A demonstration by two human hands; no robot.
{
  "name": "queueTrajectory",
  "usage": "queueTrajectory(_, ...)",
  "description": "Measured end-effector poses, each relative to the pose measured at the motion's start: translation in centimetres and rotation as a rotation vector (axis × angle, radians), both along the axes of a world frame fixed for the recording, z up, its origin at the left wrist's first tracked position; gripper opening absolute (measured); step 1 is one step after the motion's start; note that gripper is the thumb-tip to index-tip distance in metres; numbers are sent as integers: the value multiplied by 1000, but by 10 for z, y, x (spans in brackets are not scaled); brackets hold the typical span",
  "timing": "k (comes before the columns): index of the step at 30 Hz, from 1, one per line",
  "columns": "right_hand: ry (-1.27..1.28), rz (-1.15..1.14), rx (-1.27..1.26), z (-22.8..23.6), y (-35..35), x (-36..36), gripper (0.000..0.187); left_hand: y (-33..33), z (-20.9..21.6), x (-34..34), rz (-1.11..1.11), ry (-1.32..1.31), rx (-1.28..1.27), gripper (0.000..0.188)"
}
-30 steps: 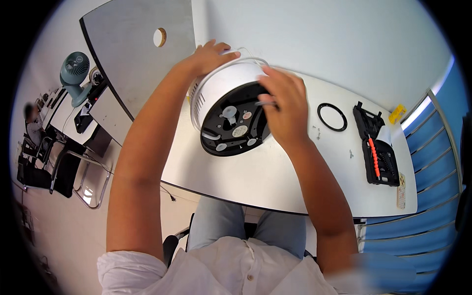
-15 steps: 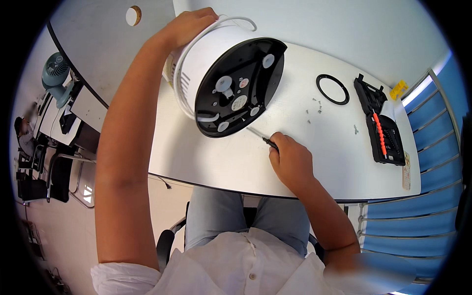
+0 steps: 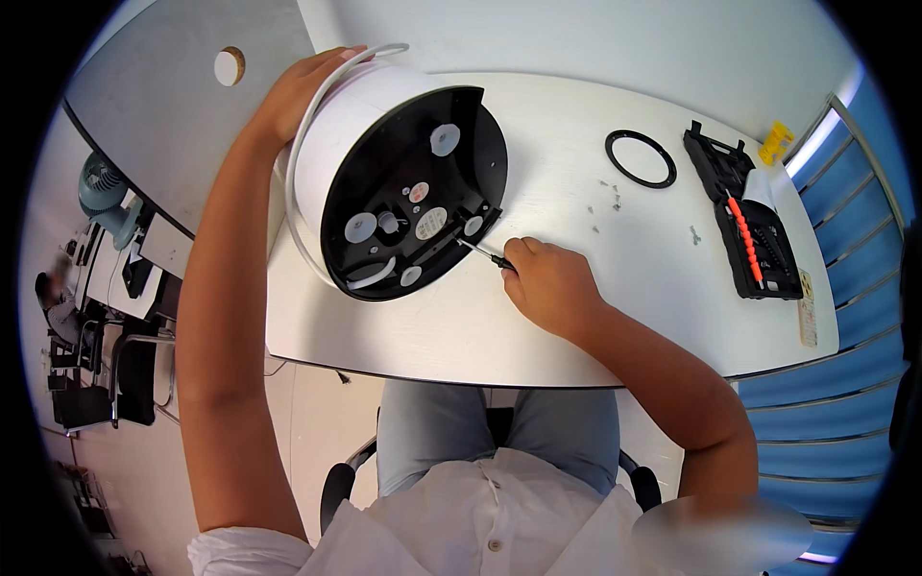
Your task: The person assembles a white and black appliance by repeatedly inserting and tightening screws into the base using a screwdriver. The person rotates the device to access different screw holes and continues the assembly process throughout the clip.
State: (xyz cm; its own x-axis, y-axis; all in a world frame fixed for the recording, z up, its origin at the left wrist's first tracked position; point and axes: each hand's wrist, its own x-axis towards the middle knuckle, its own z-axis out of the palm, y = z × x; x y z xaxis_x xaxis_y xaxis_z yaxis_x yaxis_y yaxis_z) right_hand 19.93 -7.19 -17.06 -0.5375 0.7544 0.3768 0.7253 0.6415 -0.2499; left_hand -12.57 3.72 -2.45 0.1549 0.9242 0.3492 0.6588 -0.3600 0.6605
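Note:
A white round appliance (image 3: 322, 144) lies tipped on its side on the table, its black underside (image 3: 384, 206) turned toward me. Pale round feet, stickers and recesses show on that underside. My left hand (image 3: 305, 88) is wrapped over the appliance's far upper end, beside a white power cord (image 3: 296, 192) that loops around the body. My right hand (image 3: 552, 280) grips a screwdriver (image 3: 480, 252) by its black handle. Its metal tip meets the underside near the lower right rim, by a small round foot; whether it sits in a screw is too small to tell.
On the white table (image 3: 576, 336) lie several small screws (image 3: 616, 200), a black ring (image 3: 612, 156) and an open black tool case (image 3: 759, 259) with an orange flexible shaft (image 3: 744, 240). A yellow object (image 3: 775, 144) stands behind. Metal rails (image 3: 845, 298) run along the right.
The appliance has shifted left in view, its underside now facing me more squarely. My right hand has brought the screwdriver tip up and left onto the underside's rim area.

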Motion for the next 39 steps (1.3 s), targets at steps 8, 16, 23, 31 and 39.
queueTrajectory(8, 165, 87, -87, -3, 7, 9, 11, -57, 35, 33, -316, 198, 397, 47)
queueTrajectory(16, 137, 33, -173, 1, -5, 7, 13, -72, 16, 61, -323, 396, 298, 56)
queueTrajectory(23, 42, -63, -228, -4, -5, 0, 14, -65, 5, 61, -372, 86, 159, 57)
queueTrajectory(31, 75, -29, -172, -8, -2, -1, 15, -72, 7, 66, -300, 50, 151, 48)
queueTrajectory(39, 87, -46, -193, -6, -5, -1, 13, -69, 6, 63, -370, 34, 178, 52)
